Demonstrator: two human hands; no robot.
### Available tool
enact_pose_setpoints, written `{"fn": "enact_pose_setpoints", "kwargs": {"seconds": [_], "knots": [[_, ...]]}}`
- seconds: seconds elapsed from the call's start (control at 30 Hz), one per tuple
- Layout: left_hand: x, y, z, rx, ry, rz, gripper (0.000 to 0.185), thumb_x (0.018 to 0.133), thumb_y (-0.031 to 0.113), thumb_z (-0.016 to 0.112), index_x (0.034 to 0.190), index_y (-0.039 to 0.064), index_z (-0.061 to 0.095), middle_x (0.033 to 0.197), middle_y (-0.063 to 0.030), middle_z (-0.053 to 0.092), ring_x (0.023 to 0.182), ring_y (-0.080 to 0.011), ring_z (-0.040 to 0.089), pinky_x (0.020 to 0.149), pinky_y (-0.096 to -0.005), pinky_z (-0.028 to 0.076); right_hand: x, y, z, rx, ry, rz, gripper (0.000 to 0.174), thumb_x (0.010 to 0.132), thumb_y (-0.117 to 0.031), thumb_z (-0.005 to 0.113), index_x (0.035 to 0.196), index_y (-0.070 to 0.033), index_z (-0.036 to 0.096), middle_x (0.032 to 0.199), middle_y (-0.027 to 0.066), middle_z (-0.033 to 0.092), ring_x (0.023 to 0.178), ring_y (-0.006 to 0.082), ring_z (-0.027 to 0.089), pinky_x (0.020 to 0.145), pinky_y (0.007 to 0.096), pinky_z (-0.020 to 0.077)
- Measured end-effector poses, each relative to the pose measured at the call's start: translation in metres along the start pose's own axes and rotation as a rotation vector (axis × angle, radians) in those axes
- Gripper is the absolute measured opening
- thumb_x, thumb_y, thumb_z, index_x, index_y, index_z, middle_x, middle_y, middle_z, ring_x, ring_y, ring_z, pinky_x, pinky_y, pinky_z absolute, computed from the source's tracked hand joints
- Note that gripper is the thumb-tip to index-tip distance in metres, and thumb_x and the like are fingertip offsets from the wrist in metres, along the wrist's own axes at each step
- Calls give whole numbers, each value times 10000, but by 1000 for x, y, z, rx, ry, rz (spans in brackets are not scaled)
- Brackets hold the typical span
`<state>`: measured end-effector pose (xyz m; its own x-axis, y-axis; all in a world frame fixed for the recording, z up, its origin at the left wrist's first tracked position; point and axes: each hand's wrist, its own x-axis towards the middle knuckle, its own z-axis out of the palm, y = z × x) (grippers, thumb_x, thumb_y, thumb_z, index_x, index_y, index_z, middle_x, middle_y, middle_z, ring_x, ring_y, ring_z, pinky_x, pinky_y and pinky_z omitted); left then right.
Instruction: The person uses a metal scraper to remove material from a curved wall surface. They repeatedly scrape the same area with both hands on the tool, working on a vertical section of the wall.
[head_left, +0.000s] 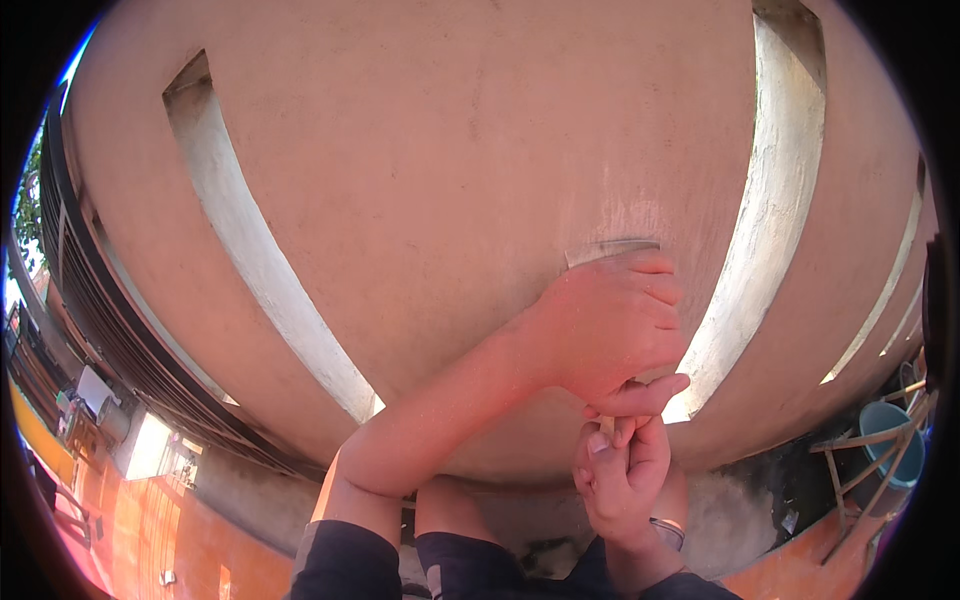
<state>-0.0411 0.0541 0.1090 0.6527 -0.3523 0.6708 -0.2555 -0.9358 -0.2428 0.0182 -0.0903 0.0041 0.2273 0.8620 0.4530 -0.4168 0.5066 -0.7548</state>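
Observation:
In front of me rises a beige plastered wall (420, 187). A broad flat scraper blade (611, 253) lies against it, its upper edge showing past my fingers. My left hand (619, 330) reaches across from the left, its back towards me and its fingers over the blade. Just below, my right hand (622, 480) is closed around what looks like the tool's pale handle, mostly hidden by the fingers. The two hands touch or nearly touch. Pale streaks (634, 214) mark the plaster directly above the blade.
Tall slots pierce the wall on the left (255, 247) and right (780, 187). A dark metal gate (79, 262) stands far left. At the lower right, a wooden frame (840, 480) stands by a blue bucket (904, 457). Orange flooring (225, 555) lies below left.

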Motion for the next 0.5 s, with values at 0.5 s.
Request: {"fn": "enact_pose_setpoints", "kwargs": {"seconds": [0.5], "knots": [[29, -4, -27, 96, -71, -106, 355, 788, 323, 648, 535, 95, 550, 551, -50, 513, 646, -248, 512, 738, -370, 447, 15, -24, 7, 60, 29, -14, 193, 907, -70, 602, 924, -84, 410, 940, 64, 530, 687, 39, 430, 578, 195, 373]]}}
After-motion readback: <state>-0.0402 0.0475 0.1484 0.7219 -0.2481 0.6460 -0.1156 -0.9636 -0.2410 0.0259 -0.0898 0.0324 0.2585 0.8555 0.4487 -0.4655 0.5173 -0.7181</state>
